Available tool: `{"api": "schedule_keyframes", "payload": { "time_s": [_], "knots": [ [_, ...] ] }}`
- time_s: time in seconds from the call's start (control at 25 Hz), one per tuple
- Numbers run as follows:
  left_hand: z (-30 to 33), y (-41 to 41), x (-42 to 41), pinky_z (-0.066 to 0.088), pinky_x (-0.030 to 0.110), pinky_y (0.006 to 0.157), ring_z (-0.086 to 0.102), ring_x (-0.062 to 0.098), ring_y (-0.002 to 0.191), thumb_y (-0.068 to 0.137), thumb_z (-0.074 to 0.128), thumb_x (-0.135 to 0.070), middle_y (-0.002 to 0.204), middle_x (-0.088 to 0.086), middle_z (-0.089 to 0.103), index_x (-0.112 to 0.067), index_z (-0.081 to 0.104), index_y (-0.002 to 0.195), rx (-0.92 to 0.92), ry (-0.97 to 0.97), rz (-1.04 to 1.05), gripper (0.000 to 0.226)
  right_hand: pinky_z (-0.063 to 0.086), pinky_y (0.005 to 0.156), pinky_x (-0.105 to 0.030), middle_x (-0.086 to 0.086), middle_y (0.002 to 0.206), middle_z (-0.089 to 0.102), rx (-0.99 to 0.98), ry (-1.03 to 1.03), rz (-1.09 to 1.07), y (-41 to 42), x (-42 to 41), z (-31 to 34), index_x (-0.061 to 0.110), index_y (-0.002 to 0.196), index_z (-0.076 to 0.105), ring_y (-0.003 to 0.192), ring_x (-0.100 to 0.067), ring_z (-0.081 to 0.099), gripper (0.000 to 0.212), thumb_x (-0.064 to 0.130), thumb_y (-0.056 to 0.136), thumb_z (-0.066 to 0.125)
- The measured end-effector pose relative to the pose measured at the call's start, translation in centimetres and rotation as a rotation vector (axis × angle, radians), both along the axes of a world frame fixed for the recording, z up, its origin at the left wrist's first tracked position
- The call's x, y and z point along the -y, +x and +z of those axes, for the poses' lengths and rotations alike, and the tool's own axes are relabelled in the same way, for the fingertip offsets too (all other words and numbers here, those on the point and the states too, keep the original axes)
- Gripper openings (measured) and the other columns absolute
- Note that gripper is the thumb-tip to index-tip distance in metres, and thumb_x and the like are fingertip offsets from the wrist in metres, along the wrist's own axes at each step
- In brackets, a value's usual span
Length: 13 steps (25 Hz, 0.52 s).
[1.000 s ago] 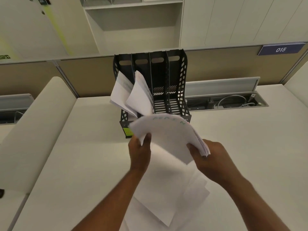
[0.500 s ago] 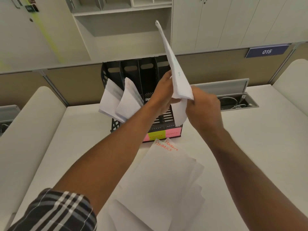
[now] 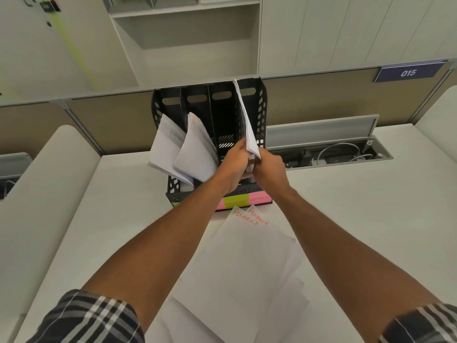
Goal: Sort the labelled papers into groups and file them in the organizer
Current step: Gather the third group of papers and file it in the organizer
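Both arms reach forward. The left hand (image 3: pixel 235 160) and right hand (image 3: pixel 268 167) together grip an upright sheaf of papers (image 3: pixel 246 120) at the organizer's (image 3: pixel 259 107) rightmost slot.

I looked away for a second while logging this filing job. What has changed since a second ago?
Both hands, left and right, lifted the held stack of papers off the desk pile, turned it upright and lowered it into the rightmost slot of the black organizer; both still grip it. The papers in the two left slots and the FINANCE sheets on the desk stayed put.
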<state>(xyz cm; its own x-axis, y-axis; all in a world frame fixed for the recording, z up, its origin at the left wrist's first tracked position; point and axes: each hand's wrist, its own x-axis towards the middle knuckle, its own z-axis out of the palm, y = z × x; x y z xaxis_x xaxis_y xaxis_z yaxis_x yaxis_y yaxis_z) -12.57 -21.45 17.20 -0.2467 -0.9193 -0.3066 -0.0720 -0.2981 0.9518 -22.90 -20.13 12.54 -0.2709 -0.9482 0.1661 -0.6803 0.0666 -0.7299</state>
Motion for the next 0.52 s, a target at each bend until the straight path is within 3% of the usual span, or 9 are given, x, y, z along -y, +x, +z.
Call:
{"api": "schedule_keyframes", "payload": {
  "time_s": [0.16, 0.32, 0.36, 0.44, 0.52],
  "knots": [
    [-2.4, 1.4, -2.8, 0.045, 0.047, 0.105, 0.052, 0.022, 0.129, 0.105, 0.037, -0.039, 0.143, 0.0, 0.054, -0.033, 0.041, 0.147, 0.057, -0.054, -0.073, 0.043, 0.05, 0.057, -0.024, -0.008, 0.093, 0.072, 0.006, 0.13, -0.009, -0.5, 0.2, -2.0, 0.009, 0.1, 0.068, 0.079, -0.024, 0.067, 0.023, 0.026, 0.097, 0.052],
    [-5.2, 5.1, -6.0, 0.049, 0.04, 0.102, 0.06, 0.012, 0.116, 0.099, 0.047, -0.038, 0.126, -0.004, 0.063, -0.029, 0.054, 0.136, 0.169, -0.195, -0.015, 0.039, 0.047, 0.057, -0.025, -0.006, 0.098, 0.068, -0.073, 0.171, -0.062, -2.1, -1.7, -1.4, 0.009, 0.103, 0.062, 0.084, -0.024, 0.066, 0.021, 0.026, 0.097, 0.051],
    [-6.4, 6.4, -7.1, 0.05, 0.041, 0.101, 0.062, 0.011, 0.112, 0.098, 0.051, -0.032, 0.121, -0.002, 0.067, -0.025, 0.059, 0.13, 0.228, -0.206, 0.002, 0.034, 0.047, 0.056, -0.025, -0.004, 0.098, 0.067, -0.033, 0.164, -0.082, -2.7, -3.2, -1.2, 0.01, 0.104, 0.061, 0.084, -0.022, 0.065, 0.021, 0.026, 0.096, 0.051],
    [-9.2, 9.2, -9.0, 0.05, 0.041, 0.1, 0.063, 0.015, 0.107, 0.097, 0.054, -0.024, 0.117, 0.006, 0.069, -0.017, 0.064, 0.122, 0.477, -0.229, -0.004, 0.028, 0.056, 0.073, -0.033, -0.001, 0.103, 0.066, 0.162, 0.173, -0.158, -3.7, -6.9, -1.4, 0.012, 0.12, 0.062, 0.087, -0.019, 0.067, 0.033, 0.027, 0.092, 0.051],
    [-11.8, 11.8, -11.0, 0.046, 0.037, 0.103, 0.058, 0.023, 0.12, 0.096, 0.058, -0.025, 0.132, 0.008, 0.063, -0.015, 0.057, 0.134, 0.756, -0.192, -0.083, 0.039, 0.058, 0.087, -0.041, -0.004, 0.109, 0.066, 0.515, 0.219, -0.297, -4.3, -11.8, -2.8, 0.013, 0.13, 0.059, 0.081, -0.018, 0.07, 0.042, 0.02, 0.089, 0.058]
  ]
}}
